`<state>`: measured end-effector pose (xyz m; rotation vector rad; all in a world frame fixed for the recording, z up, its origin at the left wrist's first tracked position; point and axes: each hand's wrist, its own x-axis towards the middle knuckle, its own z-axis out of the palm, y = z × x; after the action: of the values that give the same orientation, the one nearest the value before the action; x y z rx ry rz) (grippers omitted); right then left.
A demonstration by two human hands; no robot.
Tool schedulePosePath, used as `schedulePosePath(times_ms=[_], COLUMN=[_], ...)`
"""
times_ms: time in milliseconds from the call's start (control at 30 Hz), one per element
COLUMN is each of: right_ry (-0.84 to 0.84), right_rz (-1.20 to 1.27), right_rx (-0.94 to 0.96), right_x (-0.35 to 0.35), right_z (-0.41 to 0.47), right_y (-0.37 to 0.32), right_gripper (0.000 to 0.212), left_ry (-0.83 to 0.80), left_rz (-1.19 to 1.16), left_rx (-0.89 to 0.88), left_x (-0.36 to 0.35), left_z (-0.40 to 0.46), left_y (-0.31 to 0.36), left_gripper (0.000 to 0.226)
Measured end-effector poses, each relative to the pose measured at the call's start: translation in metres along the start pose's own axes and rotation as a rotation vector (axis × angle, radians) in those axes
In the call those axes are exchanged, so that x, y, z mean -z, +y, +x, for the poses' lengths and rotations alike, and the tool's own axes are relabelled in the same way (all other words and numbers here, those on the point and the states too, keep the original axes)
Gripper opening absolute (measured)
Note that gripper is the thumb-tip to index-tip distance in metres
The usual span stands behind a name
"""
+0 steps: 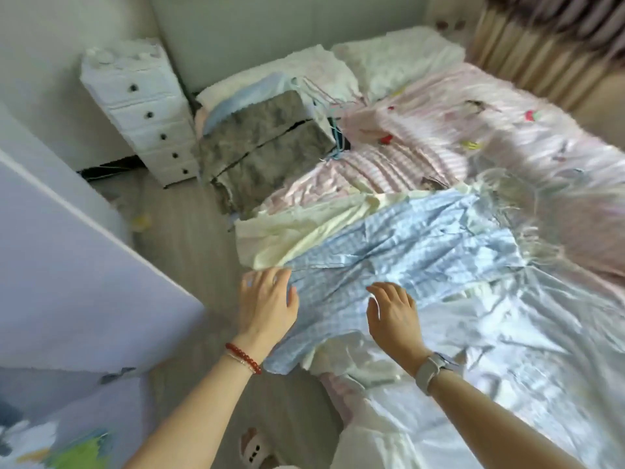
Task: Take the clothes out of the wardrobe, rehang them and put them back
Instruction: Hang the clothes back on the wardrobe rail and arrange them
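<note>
A person leans over a bed strewn with clothes, the whole frame softened by motion blur that leaves fabric edges and small details hard to read. A light blue checked garment lies spread flat near the bed's left edge, over a pale yellow garment and shiny white clothing; how many pieces make up the white heap cannot be told, and its lower part runs out of frame. The left hand, a red bead bracelet at the wrist, rests palm down at the checked garment's near left edge, fingers straight and spread, gripping nothing. The right hand, a watch on its wrist, lies palm down on the same garment just beside, fingers relaxed and slightly bent, holding nothing. Farther up the bed sits a grey patterned pile with thin hangers barely discernible behind it. A white drawer unit stands against the wall; a pale panel fills the left foreground, only partly visible.
</note>
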<state>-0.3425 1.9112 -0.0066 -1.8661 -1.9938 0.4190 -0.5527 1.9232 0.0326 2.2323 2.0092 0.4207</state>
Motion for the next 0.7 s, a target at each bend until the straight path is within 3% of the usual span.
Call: schedulePosePath(times_ms=[200,400,533,700], right_ry=[0.019,0.011,-0.012,0.04], right_rz=[-0.063,-0.018,-0.077,-0.235], right_rx=[-0.455,-0.791,-0.881,-1.017], right_x=[0.043,0.059,0.077,0.106], right_z=[-0.041,-0.077,-0.085,-0.087], right_y=[0.167,0.299,0.383,0.486], right_gripper=[0.031,0.031,0.038,0.053], left_ry=[-0.24,-0.539,-0.651,-0.787], left_rz=[-0.095,-0.067,-0.042,-0.016], left_rx=[-0.282,-0.472,-0.54,-0.474], left_x=[-0.098,-0.196,-0.25,-0.308], left_z=[0.054,0.06,0.067,0.076], left_y=[0.159,0.265,0.307,0.35], left_gripper=[0.028,0.04,0.043,0.054])
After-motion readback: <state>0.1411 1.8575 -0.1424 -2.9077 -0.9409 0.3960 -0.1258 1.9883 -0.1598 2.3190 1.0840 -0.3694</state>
